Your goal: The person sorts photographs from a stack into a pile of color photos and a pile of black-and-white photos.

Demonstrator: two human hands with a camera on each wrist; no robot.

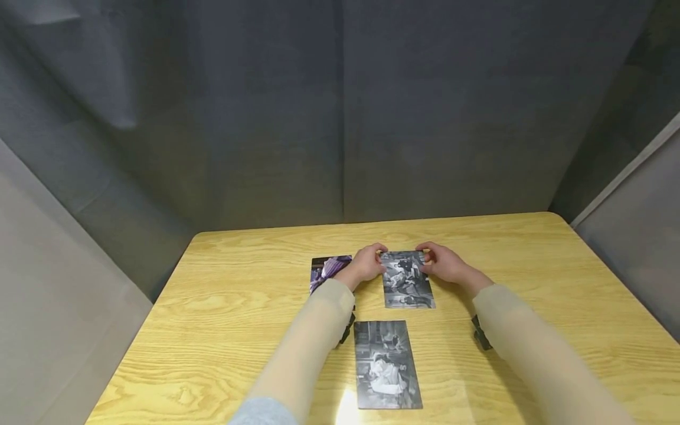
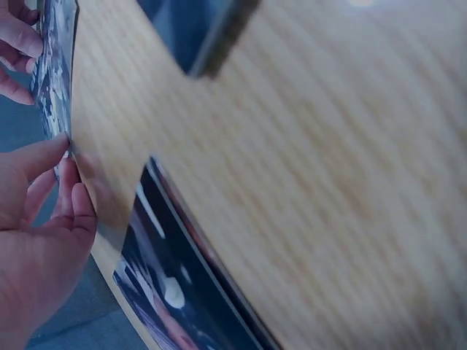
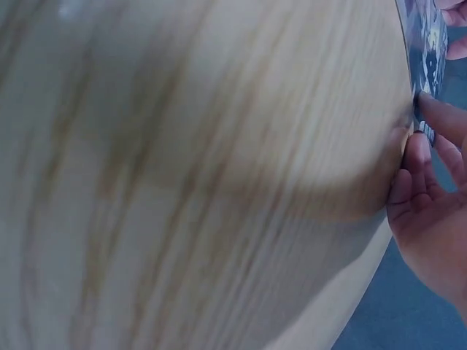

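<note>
My left hand and right hand pinched the black-and-white photo's far corners. It lay mid-surface, a purple photo just beside.

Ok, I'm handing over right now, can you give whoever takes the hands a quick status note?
Left hand: fingertips pinch the left far corner of the middle photo.
Right hand: fingertips pinch its right far corner.
Middle photo lies on the table, black and white, roughly upright.
Near photo, black and white, lies flat and untouched in front of it.
Purple photo lies left, partly under the left wrist.
Done: three photos laid out face up.
Left: probably squaring the middle one; both hands are on it.
</note>
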